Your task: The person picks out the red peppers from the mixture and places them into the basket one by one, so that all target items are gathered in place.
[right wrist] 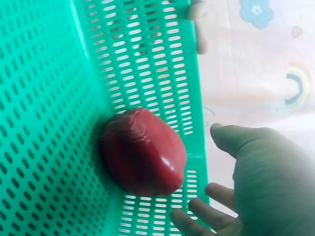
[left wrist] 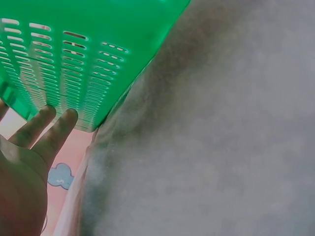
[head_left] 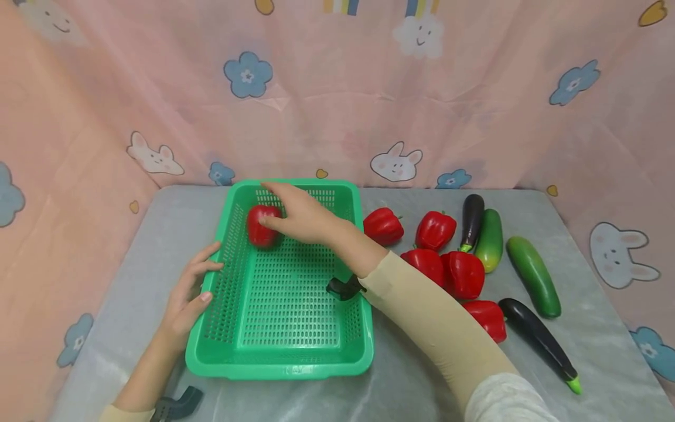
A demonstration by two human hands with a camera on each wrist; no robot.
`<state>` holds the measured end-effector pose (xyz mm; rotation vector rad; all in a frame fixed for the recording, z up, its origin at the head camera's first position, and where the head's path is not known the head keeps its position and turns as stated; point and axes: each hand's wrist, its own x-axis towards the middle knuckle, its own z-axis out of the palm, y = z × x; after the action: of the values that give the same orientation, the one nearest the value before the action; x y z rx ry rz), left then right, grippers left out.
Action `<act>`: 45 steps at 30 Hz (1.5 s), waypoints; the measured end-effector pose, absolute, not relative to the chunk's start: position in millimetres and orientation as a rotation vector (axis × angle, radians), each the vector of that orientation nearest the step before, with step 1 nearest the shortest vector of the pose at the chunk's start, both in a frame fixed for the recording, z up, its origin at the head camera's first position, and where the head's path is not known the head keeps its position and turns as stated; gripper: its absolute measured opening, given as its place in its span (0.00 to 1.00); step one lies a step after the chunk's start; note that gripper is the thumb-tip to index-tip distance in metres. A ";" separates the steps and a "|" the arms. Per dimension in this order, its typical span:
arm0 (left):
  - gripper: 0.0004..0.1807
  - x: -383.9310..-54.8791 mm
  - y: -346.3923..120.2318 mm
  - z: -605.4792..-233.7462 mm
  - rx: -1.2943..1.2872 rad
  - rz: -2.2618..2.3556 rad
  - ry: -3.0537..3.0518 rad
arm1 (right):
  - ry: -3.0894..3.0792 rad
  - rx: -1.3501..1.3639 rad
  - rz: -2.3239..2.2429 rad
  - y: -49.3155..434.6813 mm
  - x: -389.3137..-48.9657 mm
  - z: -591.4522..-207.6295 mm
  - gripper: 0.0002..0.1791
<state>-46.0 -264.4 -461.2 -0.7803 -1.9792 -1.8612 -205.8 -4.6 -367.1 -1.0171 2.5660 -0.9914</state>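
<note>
A red bell pepper (head_left: 260,230) lies in the far left corner of a green plastic basket (head_left: 279,371). My right hand (head_left: 306,215) reaches over the basket beside that pepper. In the right wrist view, the thumb and fingers of the right hand (right wrist: 268,184) are spread apart, with a gap between them and the pepper (right wrist: 142,155). At the basket's left side is my left hand (head_left: 183,302), its fingers extended toward the rim. The left wrist view has the fingertips of the left hand (left wrist: 22,182) against the slotted basket wall (left wrist: 74,64).
Right of the basket lie several red bell peppers (head_left: 435,230), two eggplants (head_left: 538,337) and two green cucumber-like vegetables (head_left: 534,276). A grey cloth (head_left: 132,293) covers the table. Behind hangs a pink patterned curtain (head_left: 316,105).
</note>
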 end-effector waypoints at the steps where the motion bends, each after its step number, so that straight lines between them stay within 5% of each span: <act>1: 0.24 -46.1 -264.3 -461.3 -0.783 -1.860 -1.979 | 2.570 -1.025 -0.999 -3.7 -205.2 -365.1 0.43; 24: 0.27 -45.3 -263.2 -461.7 -0.764 -1.899 -1.968 | 2.714 -1.211 -1.115 11.9 -147.3 -322.3 0.44; 45: 0.25 -44.3 -263.6 -462.6 -0.776 -1.874 -1.990 | 2.778 -0.909 -1.620 91.4 -127.3 -318.3 0.43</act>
<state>-44.3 -263.6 -462.6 -0.7760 -1.9899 -1.8738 -127.3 91.4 -318.3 -0.9092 2.7783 -1.6203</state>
